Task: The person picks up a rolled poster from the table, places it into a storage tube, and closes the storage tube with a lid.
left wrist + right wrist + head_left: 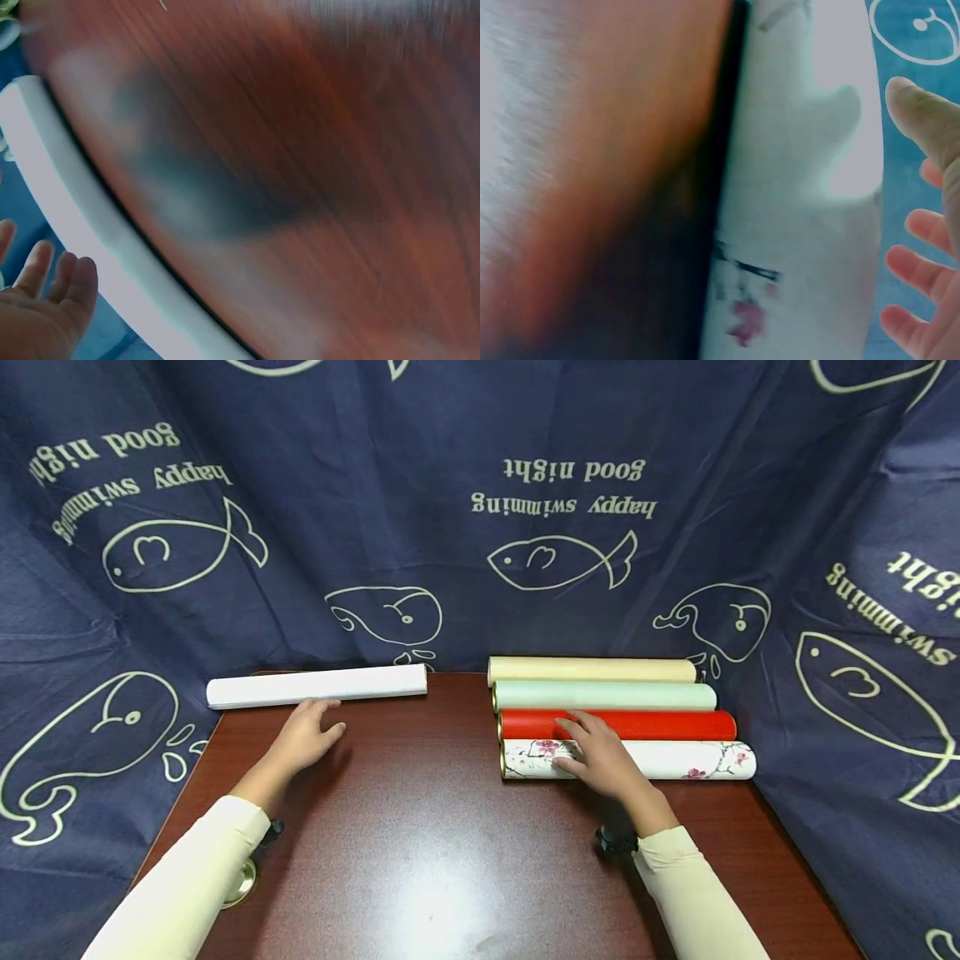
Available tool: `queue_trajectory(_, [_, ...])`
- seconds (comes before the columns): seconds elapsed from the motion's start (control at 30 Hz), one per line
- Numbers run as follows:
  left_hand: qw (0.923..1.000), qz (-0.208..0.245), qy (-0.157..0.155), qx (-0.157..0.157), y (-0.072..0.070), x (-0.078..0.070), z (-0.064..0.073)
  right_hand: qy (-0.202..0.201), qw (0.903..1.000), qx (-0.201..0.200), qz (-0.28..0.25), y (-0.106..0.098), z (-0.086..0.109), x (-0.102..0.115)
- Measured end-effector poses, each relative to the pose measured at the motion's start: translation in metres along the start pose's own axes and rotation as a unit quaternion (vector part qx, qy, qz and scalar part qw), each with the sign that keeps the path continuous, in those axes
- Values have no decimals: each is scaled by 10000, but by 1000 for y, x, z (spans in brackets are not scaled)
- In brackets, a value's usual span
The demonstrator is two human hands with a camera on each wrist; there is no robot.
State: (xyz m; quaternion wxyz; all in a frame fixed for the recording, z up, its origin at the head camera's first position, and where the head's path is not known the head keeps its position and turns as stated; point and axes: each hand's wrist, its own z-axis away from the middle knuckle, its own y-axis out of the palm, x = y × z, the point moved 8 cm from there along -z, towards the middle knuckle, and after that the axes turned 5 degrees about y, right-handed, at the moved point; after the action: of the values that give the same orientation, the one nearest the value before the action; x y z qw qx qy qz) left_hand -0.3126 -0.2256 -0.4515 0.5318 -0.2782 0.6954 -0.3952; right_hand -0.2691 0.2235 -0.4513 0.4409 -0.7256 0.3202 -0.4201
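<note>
At the far left of the table lies a long white paper roll [318,686]. My left hand [303,737] is just on the near side of it, fingers loosely extended and holding nothing; whether the fingertips touch the roll I cannot tell. In the left wrist view the fingers [75,281] appear beside the white roll [97,225]. On the right, a white tube with pink blossoms [667,760] lies nearest in a row of tubes. Over it and the red tube [675,724] my right hand [603,760] is spread, with thumb and fingers apart and nothing gripped.
Behind the red tube lie a pale green tube [607,696] and a cream tube [592,669], side by side. A gold round lid [242,885] sits by the left forearm. Dark blue fish-print cloth [420,502] walls the brown table [420,793] at the back and sides.
</note>
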Motion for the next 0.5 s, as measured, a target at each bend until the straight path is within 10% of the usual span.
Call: queue_trajectory(0.5, [9900, -1402, 66, 169, 6, -4, -62, 668, 9917, 717, -834, -4, -75, -41])
